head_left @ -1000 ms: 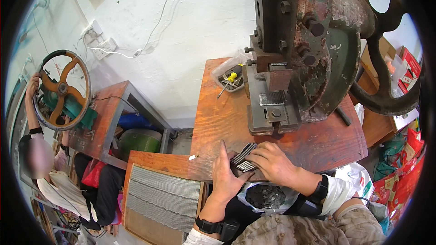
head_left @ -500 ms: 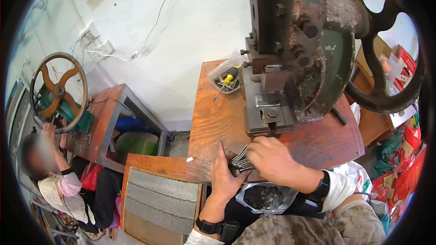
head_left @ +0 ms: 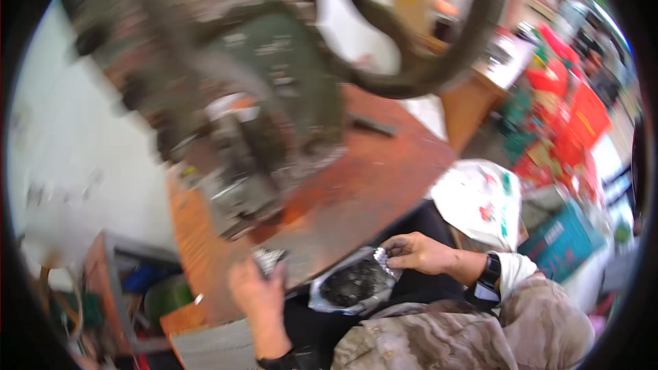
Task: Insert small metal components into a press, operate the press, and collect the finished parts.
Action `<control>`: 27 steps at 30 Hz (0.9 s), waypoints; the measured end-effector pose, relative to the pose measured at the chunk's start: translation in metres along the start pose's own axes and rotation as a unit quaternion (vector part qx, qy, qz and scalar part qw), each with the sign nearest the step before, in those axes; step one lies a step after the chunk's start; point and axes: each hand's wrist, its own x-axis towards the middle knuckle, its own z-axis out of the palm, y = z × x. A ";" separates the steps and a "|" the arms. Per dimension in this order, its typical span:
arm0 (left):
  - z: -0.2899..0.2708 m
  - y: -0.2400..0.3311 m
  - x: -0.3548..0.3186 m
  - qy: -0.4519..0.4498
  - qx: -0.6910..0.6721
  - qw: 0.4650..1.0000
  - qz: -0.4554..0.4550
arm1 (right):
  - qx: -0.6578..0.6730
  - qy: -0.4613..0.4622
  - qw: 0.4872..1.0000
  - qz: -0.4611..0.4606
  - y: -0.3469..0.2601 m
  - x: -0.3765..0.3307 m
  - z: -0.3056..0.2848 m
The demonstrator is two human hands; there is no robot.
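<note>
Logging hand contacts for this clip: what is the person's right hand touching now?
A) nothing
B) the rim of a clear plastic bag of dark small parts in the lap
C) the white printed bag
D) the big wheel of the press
B: the right hand pinches the rim of the clear plastic bag of dark parts, below the table edge.

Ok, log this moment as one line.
left hand: holds metal pieces at bench edge | right hand: grips plastic bag | view: motion-blurred

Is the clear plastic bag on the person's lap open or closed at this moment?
Open. The right hand holds up one edge of the clear plastic bag, and the dark small pieces inside show through the mouth.
</note>
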 end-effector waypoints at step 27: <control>-0.009 0.002 -0.023 0.066 -0.239 0.967 -0.055 | -0.530 0.205 0.710 -0.417 0.021 -0.047 -0.070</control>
